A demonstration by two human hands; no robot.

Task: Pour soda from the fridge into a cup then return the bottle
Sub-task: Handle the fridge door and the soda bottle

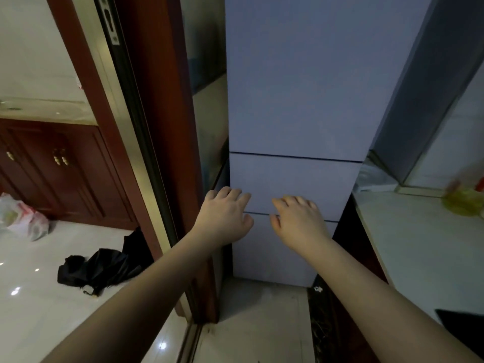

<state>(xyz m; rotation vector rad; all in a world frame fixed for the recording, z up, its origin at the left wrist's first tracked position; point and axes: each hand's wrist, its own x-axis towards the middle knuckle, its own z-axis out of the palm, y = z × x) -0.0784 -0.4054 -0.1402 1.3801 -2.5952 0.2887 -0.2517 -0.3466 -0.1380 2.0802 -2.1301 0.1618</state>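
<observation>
Left hand (224, 215): palm down, fingers loosely spread, holding nothing; it lies over the fridge (296, 100) front at its left edge. Contact with the door cannot be told.
Right hand (298, 218): same posture, fingers relaxed, empty, just right of the left hand, over the seam between middle and lower fridge sections.
Both forearms bare, reaching in from the near edge.
Fridge: pale, tall, all three sections closed. No bottle or cup in view.
Left of fridge: dark red door frame (157, 127). Beyond it, glossy floor (31, 284) with a black bag (102, 268) and a white plastic bag (23, 216), near a red-brown cabinet (60, 163).
Right: white counter (419, 244), blurred yellow-green thing (463, 203) at its far end.
</observation>
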